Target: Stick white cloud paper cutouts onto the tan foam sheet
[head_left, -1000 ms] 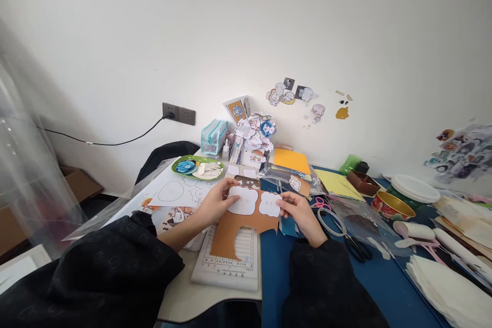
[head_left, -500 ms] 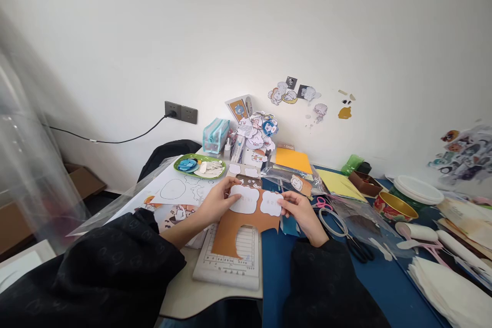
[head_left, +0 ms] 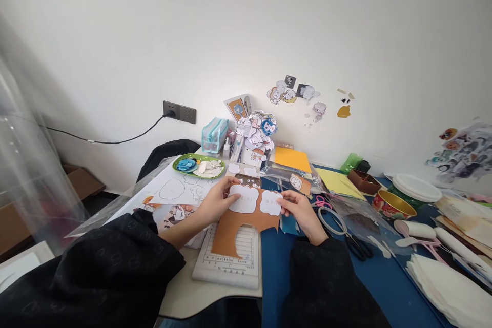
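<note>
A sheet of brown paper with ragged cut edges is held over a printed form pad. Two white wavy-edged paper cutouts lie against its upper part: a larger cutout on the left and a smaller cutout on the right. My left hand is closed at the sheet's upper left, thumb on the larger cutout, other fingers mostly behind. My right hand pinches the smaller cutout at its right edge; whether the brown paper is also in that pinch is unclear.
A green tray with blue and white pieces stands at the back left, near paper with outlines. To the right lie black-handled scissors, a tape roll, pink scissors, a golden bowl and white tissues.
Both hands and the papers keep almost the same position. The whole view has shifted very slightly.
</note>
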Demonstrator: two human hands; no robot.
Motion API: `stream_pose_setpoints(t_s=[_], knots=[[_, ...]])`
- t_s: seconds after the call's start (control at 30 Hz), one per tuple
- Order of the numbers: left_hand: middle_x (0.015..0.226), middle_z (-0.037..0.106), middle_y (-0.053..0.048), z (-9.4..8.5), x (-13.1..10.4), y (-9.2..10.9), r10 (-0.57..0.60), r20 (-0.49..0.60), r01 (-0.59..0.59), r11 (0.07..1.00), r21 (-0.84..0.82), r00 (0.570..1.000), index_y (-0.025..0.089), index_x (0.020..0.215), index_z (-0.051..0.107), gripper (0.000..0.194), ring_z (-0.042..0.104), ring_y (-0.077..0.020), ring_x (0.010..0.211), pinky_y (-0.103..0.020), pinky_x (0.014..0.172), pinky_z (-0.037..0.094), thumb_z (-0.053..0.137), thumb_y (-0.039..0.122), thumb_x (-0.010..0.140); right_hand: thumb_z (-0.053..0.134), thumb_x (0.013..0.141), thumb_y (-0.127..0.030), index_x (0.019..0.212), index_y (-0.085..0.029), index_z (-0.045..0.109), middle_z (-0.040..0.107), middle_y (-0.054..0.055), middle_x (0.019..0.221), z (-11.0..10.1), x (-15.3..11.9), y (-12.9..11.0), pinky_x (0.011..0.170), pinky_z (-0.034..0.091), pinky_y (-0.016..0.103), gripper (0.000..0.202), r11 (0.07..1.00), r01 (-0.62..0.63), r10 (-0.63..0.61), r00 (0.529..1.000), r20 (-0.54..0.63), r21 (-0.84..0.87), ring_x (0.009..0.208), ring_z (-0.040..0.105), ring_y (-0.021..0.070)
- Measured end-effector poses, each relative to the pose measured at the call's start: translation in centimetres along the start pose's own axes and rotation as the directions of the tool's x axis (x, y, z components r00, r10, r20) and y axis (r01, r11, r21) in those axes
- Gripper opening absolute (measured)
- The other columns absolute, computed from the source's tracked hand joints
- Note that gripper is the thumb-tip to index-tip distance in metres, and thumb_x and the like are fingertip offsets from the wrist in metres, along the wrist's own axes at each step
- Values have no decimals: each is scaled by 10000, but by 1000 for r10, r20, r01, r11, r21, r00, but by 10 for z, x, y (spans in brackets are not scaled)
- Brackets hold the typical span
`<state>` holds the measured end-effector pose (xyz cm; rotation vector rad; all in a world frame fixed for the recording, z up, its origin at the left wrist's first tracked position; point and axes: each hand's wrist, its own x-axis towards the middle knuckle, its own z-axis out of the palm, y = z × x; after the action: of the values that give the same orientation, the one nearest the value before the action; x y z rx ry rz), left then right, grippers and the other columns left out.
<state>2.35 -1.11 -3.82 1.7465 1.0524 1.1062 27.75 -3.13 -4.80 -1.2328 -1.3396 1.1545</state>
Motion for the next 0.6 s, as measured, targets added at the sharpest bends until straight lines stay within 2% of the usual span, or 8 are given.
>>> stream_pose_setpoints(t_s=[0.37, 0.6], knots=[[1036, 633, -78, 0, 0, 1, -9, 0, 9, 1000, -5, 1000, 193, 985, 510, 283, 594, -240, 899, -331, 696, 451, 581, 329, 747, 761, 640, -420, 806, -152, 640, 569, -24, 524, 0, -1, -2, 457, 397, 214, 337, 1000, -6, 6, 1000, 13, 10, 471, 496, 91], [1022, 642, -64, 0, -1, 3, -2, -10, 1, 1000, -17, 1000, 204, 992, 507, 281, 587, -209, 805, -330, 671, 449, 587, 315, 747, 751, 647, -439, 806, -158, 645, 577, -19, 534, 0, -1, -1, 460, 403, 221, 340, 1000, -5, 5, 1000, 19, 14, 469, 498, 94]])
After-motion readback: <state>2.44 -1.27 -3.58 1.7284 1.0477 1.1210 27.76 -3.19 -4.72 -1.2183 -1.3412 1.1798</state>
